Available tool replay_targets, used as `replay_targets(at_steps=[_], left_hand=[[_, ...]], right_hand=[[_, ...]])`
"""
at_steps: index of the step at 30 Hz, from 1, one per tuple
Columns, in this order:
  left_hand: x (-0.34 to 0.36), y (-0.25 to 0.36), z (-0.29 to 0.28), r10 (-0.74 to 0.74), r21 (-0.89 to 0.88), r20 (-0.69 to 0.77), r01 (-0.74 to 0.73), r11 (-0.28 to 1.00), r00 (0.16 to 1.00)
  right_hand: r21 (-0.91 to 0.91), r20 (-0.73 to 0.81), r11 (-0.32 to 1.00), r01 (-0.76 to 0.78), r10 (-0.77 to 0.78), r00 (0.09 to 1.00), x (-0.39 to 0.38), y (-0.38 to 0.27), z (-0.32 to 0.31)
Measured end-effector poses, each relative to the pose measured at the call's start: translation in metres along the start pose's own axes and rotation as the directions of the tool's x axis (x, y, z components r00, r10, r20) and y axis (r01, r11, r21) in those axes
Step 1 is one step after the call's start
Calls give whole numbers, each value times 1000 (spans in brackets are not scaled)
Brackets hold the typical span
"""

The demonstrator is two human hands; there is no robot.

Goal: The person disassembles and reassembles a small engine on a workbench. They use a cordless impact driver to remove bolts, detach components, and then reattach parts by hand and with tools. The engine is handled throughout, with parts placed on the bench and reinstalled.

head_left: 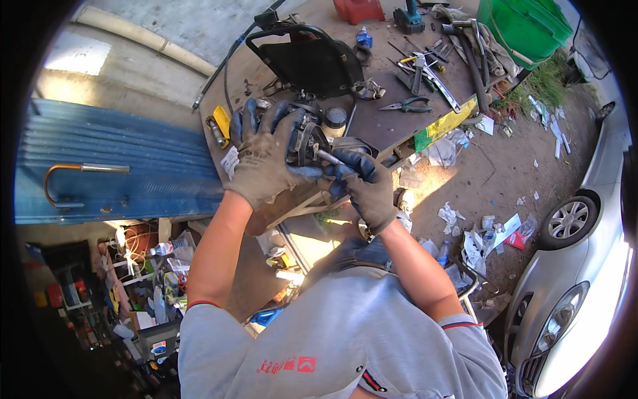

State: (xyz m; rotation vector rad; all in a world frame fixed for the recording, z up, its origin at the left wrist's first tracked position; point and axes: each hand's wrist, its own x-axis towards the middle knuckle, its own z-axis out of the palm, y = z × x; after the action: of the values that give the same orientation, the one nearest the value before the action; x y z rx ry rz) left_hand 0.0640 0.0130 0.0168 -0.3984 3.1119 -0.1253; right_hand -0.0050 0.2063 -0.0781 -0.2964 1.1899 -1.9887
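A small engine [306, 143] with a black housing sits on the workbench [405, 63], joined to a black padded frame [309, 63]. My left hand [262, 156], in a grey-brown glove with dark blue fingers, grips it from the left, fingers bent over its top. Gloved the same way, my right hand [369, 189] is closed around a silver metal rod [328, 157], whose tip points at the engine's right side. Whether the tip touches is hard to tell. A round dark cap [335, 118] on a pale neck stands just beyond the rod.
Pliers [407, 104], an adjustable wrench [438, 83] and a cordless drill [409, 20] lie farther right on the bench. A green bucket [525, 30] stands at the far right. Blue corrugated sheeting [119, 159] borders the left; a silver car [578, 266] is parked right, beyond scattered litter.
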Motion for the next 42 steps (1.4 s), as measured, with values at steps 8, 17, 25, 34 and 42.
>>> replay_targets(at_steps=[8,17,25,34,42], left_hand=[[4,2,2,-14,-34,-10,14,999,1000],[3,3,2,-24,-79,-10,23,997,1000],[4,6,5,0,-33,-85,-3,999,996],[4,2,8,-8,-93,-47,3,996,999],[3,7,1,-46,-86,-31,43,995,998]], right_hand=[[15,-1,998,56,-56,998,16,-10,4],[-357,-10,905,234,-254,967,29,-14,7],[-804,83,531,267,-345,935,42,-13,-2],[-799,163,514,313,-317,934,48,-23,-5],[-652,113,629,424,-473,874,45,-14,3]])
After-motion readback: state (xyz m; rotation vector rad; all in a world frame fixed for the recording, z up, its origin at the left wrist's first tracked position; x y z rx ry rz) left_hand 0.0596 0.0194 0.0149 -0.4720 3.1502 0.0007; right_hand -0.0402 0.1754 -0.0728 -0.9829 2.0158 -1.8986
